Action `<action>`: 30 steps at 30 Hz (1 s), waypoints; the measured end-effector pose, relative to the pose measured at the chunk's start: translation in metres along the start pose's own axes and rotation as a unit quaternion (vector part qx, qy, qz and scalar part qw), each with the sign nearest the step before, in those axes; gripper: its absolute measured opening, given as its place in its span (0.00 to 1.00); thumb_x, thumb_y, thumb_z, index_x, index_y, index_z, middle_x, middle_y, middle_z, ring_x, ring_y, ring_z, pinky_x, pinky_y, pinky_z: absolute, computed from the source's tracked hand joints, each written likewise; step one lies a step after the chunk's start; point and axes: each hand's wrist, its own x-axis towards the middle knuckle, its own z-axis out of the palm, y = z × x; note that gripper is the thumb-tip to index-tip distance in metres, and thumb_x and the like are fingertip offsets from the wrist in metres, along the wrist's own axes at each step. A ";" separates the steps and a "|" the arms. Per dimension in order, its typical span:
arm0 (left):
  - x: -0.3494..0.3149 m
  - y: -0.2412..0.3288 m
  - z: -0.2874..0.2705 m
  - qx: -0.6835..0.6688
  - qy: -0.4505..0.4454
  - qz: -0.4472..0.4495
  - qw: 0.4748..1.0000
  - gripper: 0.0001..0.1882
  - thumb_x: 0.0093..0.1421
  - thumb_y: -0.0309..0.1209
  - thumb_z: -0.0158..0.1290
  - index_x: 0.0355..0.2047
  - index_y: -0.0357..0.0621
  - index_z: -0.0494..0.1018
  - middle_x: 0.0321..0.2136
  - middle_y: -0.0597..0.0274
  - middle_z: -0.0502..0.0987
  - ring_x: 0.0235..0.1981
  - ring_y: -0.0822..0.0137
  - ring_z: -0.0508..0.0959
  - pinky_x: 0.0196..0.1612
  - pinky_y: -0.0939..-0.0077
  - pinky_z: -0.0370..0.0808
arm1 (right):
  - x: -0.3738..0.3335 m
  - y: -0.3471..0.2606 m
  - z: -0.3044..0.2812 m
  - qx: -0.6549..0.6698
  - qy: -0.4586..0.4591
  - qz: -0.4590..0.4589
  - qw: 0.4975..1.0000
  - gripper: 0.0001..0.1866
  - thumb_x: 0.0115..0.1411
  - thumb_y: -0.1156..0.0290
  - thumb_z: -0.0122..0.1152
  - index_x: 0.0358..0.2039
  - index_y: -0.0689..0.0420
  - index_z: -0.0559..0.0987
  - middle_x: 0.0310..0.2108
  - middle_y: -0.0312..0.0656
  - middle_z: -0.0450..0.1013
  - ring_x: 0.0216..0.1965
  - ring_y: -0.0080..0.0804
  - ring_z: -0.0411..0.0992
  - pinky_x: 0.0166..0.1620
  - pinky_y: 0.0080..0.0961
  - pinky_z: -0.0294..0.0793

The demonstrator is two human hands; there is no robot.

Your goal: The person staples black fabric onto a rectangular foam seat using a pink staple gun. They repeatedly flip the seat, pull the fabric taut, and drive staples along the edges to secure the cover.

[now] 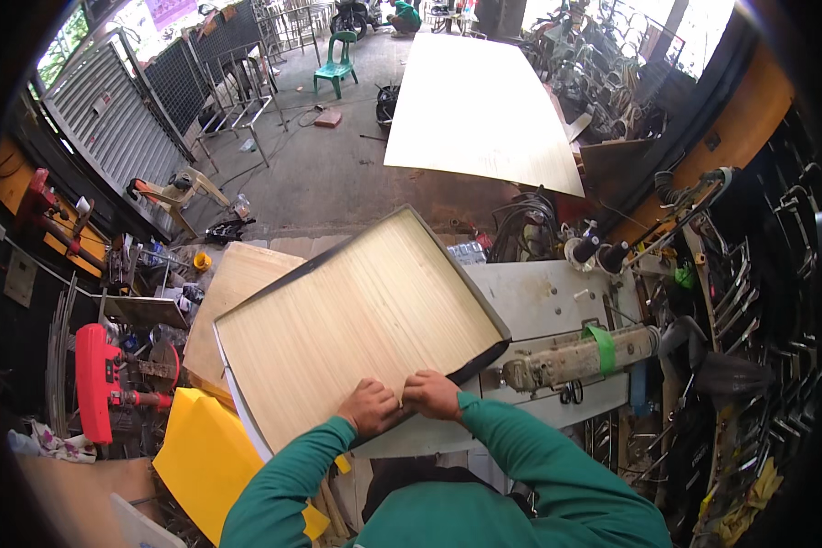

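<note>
A rectangular light wood-grain panel (356,310) lies at an angle in front of me. Black edging (470,365) runs along its rim and stands up a little on the far and right sides. At the near edge, my left hand (370,406) is closed with curled fingers on the edging. Right beside it, my right hand (432,395) pinches the same edging, thumb side toward the left hand. The strip between the fingers is mostly hidden. The panel rests partly on a pale sewing table (557,297) and partly over a plain wooden board (233,288).
On the table's right stands a sewing machine (575,359) with green tape, with thread cones (583,250) behind it. Yellow sheet material (205,461) hangs at lower left, near a red machine (94,384). A large white sheet (484,105) and a green chair (336,64) are farther off.
</note>
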 end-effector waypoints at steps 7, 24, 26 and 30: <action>-0.001 0.003 -0.002 0.030 0.011 -0.003 0.999 0.14 0.69 0.45 0.62 0.32 0.50 0.80 0.31 0.64 0.78 0.39 0.58 0.78 0.55 0.58 0.71 | -0.004 -0.003 0.010 -0.060 0.007 0.035 0.998 0.09 0.58 0.61 0.75 0.36 0.47 0.85 0.38 0.35 0.78 0.44 0.40 0.79 0.51 0.38 0.77; 0.009 -0.016 0.030 -0.075 -0.122 -0.292 0.946 0.58 0.51 0.52 0.77 0.81 0.64 0.64 0.85 0.38 0.35 0.85 0.35 0.32 0.83 0.36 0.36 | -0.212 -0.015 0.051 -0.085 0.028 0.455 0.886 0.39 0.51 0.59 0.83 0.63 0.58 0.82 0.54 0.55 0.81 0.56 0.60 0.78 0.58 0.54 0.78; 0.010 -0.014 0.025 -0.045 -0.097 -0.273 0.956 0.57 0.51 0.48 0.77 0.80 0.69 0.63 0.85 0.41 0.37 0.84 0.33 0.37 0.83 0.35 0.43 | -0.212 -0.002 0.054 -0.111 -0.044 0.422 0.899 0.24 0.60 0.59 0.74 0.56 0.52 0.85 0.47 0.56 0.82 0.49 0.60 0.81 0.53 0.57 0.79; 0.011 -0.009 0.015 -0.027 -0.135 -0.323 0.936 0.57 0.54 0.50 0.74 0.82 0.74 0.60 0.86 0.46 0.35 0.85 0.37 0.34 0.83 0.39 0.39 | -0.183 -0.002 0.045 0.009 -0.004 0.403 0.915 0.18 0.67 0.57 0.68 0.49 0.56 0.82 0.42 0.60 0.81 0.46 0.65 0.80 0.47 0.57 0.79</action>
